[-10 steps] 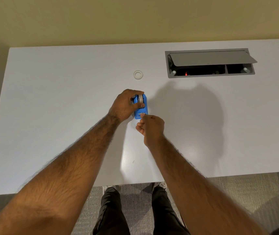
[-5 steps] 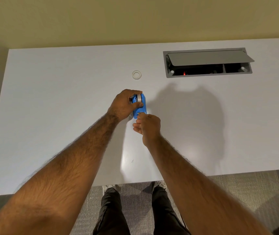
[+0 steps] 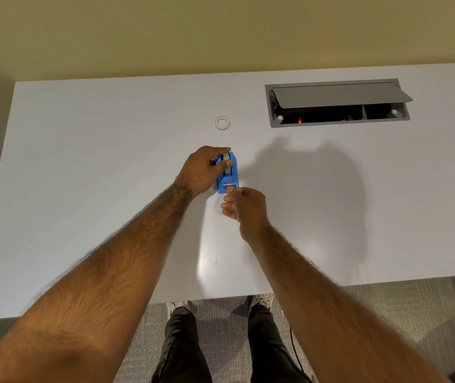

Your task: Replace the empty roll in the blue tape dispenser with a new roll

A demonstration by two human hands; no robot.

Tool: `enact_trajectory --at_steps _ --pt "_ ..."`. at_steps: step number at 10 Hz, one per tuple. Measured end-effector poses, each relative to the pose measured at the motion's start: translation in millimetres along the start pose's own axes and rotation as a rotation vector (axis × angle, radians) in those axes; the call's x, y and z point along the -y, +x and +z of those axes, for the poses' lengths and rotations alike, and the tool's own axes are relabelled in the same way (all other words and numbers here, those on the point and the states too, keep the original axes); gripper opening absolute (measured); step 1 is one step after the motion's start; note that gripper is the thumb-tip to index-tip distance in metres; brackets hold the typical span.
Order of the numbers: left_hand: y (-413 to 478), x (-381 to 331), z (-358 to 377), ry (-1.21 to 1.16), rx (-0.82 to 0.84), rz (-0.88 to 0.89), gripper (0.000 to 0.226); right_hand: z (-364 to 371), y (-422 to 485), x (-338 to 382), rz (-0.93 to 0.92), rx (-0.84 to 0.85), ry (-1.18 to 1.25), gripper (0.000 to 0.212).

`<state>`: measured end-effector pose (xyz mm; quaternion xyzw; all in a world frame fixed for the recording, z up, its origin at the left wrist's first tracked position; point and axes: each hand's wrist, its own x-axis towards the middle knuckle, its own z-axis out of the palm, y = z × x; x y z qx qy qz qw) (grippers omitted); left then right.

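**Clerk:** Blue tape dispenser (image 3: 228,175), one item, standing on the white desk (image 3: 82,175) near its middle, cutter end toward the person. A roll (image 3: 226,164) with a pale grey band sits in its cradle.

**Checker:** Hands?

**Clerk:** Left hand (image 3: 203,170) wraps the far end of the dispenser from its left side, thumb and fingers clamped on the body and across the roll. Right hand (image 3: 244,207) sits just beside the cutter end, forefinger and thumb pinched together at the serrated strip. Whether tape lies between them I cannot tell; a clear strip would not show at this size.

**Checker:** Second roll?

**Clerk:** One small white ring (image 3: 222,123), flat on the desk beyond the dispenser, well apart from both hands. It looks thin-walled, so I judge it the spent core, but that is a judgement only.

**Checker:** Progress, then?

**Clerk:** If that reading holds, removal and seating of the new roll are done. Left: draw the free end over the cutter and press it down, which the right hand appears placed to do.

**Checker:** Gaps in the record?

**Clerk:** Spindle and its seating are hidden under the left fingers. Tape path from roll to cutter is not readable. Open grey cable hatch (image 3: 336,102) at the far right shows a red light, contents dark. Desk edges are cut off at right.
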<state>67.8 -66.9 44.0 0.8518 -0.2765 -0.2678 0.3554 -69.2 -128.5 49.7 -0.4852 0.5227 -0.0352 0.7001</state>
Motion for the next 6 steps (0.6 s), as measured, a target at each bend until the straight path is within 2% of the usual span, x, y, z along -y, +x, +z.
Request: enact_trajectory --at_steps 2,4,6 --pt "-0.9 0.2 -4.2 -0.026 -0.028 -0.041 0.043 -2.1 4.0 0.1 0.008 -0.014 -0.028 0.01" --pt "-7.2 15.3 -10.2 0.095 -0.063 -0.02 0.046 -6.8 10.2 0.2 -0.057 -0.067 -0.199 0.015" --pt "-16.7 23.3 -22.8 0.283 -0.148 0.028 0.046 -20.3 13.9 8.1 -0.195 -0.145 -0.568 0.019"
